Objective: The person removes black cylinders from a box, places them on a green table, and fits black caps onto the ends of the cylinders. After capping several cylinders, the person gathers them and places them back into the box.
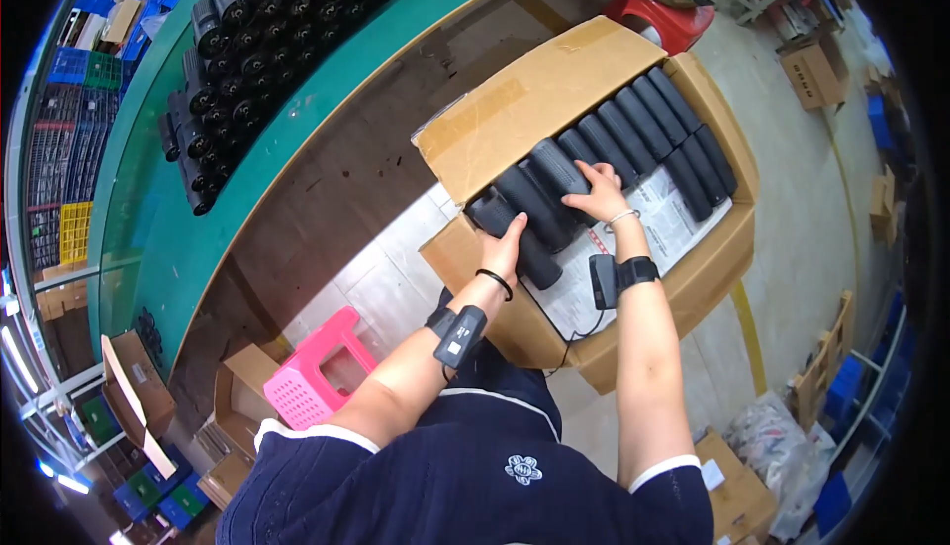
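Note:
An open cardboard box [683, 293] in front of me holds a row of black cylinders [618, 135] along its far side, with more at its right end. My left hand [503, 253] is closed around a black cylinder [539, 266] at the row's left end, its fingers partly hidden. My right hand [599, 197] grips the near end of a ribbed black cylinder [556, 164], which rides higher than its neighbours. Between the hands lies another black cylinder [524, 204]. Printed paper [658, 214] lines the box bottom.
To the left runs a curved green workbench [262, 209] with a large pile of black cylinders [287, 31]. A pink plastic stool [317, 372] stands by my left arm, and a red stool [663, 21] is behind the box. The box flaps [539, 100] stick outward.

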Tool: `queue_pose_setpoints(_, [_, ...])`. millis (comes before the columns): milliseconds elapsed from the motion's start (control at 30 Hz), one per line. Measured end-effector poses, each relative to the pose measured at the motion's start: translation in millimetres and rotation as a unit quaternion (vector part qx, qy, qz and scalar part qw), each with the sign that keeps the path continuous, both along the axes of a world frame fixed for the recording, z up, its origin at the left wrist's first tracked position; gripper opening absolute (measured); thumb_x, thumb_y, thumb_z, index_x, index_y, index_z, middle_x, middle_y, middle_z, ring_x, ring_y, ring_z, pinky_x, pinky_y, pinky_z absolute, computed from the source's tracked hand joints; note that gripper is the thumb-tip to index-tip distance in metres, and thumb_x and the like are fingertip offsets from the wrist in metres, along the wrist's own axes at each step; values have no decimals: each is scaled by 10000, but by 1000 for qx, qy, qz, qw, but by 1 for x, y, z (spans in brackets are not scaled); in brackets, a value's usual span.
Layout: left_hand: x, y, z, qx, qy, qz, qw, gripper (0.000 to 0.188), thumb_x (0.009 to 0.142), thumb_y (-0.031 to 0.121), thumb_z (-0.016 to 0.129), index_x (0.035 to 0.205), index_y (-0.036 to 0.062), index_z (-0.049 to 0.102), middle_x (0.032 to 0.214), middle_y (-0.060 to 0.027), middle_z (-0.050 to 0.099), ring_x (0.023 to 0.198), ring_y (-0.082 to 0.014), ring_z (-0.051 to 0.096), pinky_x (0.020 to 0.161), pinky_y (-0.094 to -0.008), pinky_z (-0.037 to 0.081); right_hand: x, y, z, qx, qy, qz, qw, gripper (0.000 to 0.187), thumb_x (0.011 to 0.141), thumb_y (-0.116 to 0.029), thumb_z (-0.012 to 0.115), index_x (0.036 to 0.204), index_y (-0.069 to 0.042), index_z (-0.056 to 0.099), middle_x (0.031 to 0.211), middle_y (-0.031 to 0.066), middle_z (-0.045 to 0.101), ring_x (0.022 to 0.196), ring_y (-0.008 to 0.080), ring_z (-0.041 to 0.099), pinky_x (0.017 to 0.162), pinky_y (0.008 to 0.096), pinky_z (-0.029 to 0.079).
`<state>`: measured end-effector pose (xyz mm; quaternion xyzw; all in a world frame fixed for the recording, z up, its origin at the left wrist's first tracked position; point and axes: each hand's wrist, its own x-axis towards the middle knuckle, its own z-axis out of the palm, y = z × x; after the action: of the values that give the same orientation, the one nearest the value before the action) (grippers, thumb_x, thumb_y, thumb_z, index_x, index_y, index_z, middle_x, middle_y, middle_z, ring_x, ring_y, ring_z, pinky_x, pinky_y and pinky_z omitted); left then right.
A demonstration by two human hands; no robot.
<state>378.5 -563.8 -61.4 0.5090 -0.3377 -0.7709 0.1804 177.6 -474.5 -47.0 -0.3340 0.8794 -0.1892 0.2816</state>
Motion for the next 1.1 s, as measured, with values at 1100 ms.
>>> queue_pose_setpoints(1100, [-14,-7,-8,73,-85,19,994,1024,702,306,816,1395,6,124,1330,-184,376,1223,-281,426,1008,-402,396,-67,-5,-13,131,-220,-98,962,1113,683,-611,705,1448,33,215,1463,276,250,1390,345,219,1118,362,226])
